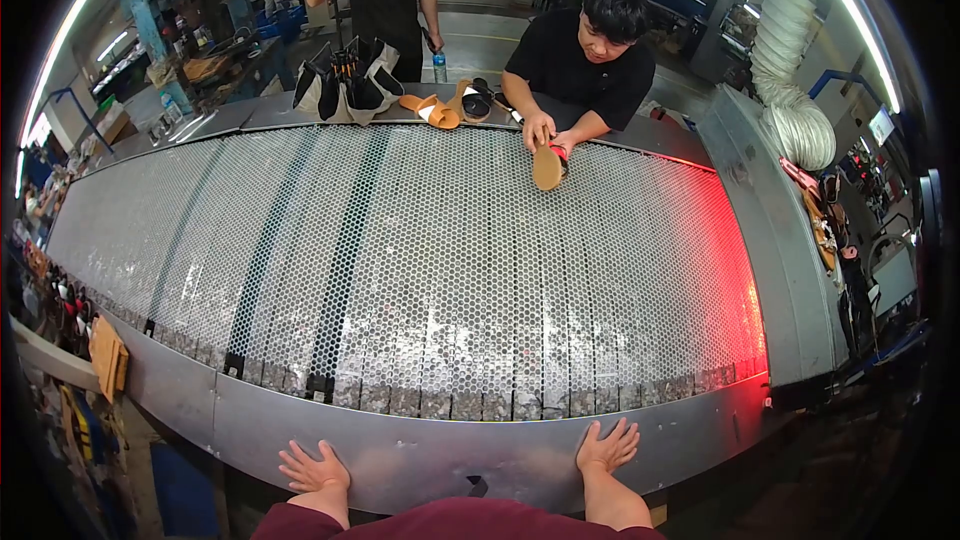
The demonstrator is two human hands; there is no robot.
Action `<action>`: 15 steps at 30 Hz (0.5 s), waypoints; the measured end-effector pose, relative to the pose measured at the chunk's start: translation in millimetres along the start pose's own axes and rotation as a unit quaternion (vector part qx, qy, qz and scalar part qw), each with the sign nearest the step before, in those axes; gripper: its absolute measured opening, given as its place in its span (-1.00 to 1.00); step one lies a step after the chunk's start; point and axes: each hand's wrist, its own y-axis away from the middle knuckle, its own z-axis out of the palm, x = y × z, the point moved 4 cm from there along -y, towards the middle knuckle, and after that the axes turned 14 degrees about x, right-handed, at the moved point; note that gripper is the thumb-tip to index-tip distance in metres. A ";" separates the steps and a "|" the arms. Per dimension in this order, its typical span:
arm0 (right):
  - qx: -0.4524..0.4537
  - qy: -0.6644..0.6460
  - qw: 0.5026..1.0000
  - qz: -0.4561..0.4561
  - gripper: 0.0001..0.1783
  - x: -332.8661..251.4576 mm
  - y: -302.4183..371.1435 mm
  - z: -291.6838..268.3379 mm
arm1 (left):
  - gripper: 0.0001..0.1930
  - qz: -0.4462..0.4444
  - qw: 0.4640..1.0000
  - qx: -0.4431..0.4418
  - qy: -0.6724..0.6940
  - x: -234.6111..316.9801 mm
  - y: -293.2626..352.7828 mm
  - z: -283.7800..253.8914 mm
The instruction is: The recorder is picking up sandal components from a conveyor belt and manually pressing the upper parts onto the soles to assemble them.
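Note:
My left hand (316, 468) lies with spread fingers on the near metal edge (420, 445) of a wide conveyor. Further right along the same edge, my right hand (608, 447) rests flat, its fingers apart too. Neither hand holds anything. Beyond them stretches the conveyor's perforated metal mesh (430, 270), covered in small round holes. At its far side a person in a black shirt bends over a shoe (548, 168), holding it with both hands so its tan sole shows.
On the far edge stand an orange slipper (432, 111), a dark-and-tan shoe (474, 100) and an open bag (350, 80) of tools. A second person stands behind the bag. A grey metal housing (765, 230) bounds the mesh at right, where red light glows. A wooden block (108, 355) sits at left.

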 end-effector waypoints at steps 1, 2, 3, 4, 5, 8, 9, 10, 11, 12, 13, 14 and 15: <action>0.003 -0.002 1.000 -0.001 -0.17 -0.4 -0.1 0.4 | -0.26 0.000 1.000 -0.001 0.000 0.4 0.2 -0.7; 0.006 -0.004 1.000 -0.002 -0.17 -0.5 0.1 0.9 | -0.26 -0.002 1.000 -0.003 0.000 0.9 0.5 -1.0; 0.007 -0.004 1.000 -0.002 -0.17 -0.4 0.2 1.3 | -0.26 -0.004 1.000 -0.004 -0.001 1.2 0.8 -1.1; 0.007 -0.004 1.000 -0.005 -0.18 -0.4 0.2 1.6 | -0.26 -0.003 1.000 -0.005 -0.001 1.3 0.8 -0.9; 0.008 -0.004 1.000 -0.006 -0.18 0.2 0.5 1.5 | -0.26 -0.003 1.000 -0.005 -0.003 0.9 0.4 -1.1; 0.010 -0.005 1.000 -0.006 -0.18 2.0 -0.4 2.3 | -0.26 -0.001 1.000 -0.002 -0.003 -0.4 -0.6 2.4; 0.009 -0.005 1.000 -0.005 -0.18 1.5 0.1 2.7 | -0.26 -0.002 1.000 0.001 -0.002 -1.2 -1.4 3.9; 0.009 -0.005 1.000 -0.006 -0.18 0.2 0.7 2.6 | -0.26 -0.002 1.000 0.002 -0.003 -1.6 -1.7 4.1; 0.009 -0.005 1.000 -0.007 -0.18 0.2 0.9 1.9 | -0.26 -0.004 1.000 0.002 -0.003 -1.6 -1.4 4.2; 0.009 -0.004 1.000 -0.006 -0.18 0.7 1.1 1.9 | -0.25 -0.005 1.000 0.003 -0.003 -1.5 -1.2 4.2; 0.010 -0.006 1.000 -0.008 -0.18 0.8 1.1 2.2 | -0.25 -0.004 1.000 0.002 -0.003 -1.1 -1.0 3.9; 0.012 -0.009 1.000 -0.011 -0.18 0.8 1.0 2.7 | -0.25 -0.003 1.000 0.002 -0.005 -0.7 -0.7 2.9; 0.012 -0.009 1.000 -0.011 -0.18 1.4 0.9 3.6 | -0.25 -0.002 1.000 0.002 -0.007 -0.4 -0.4 2.1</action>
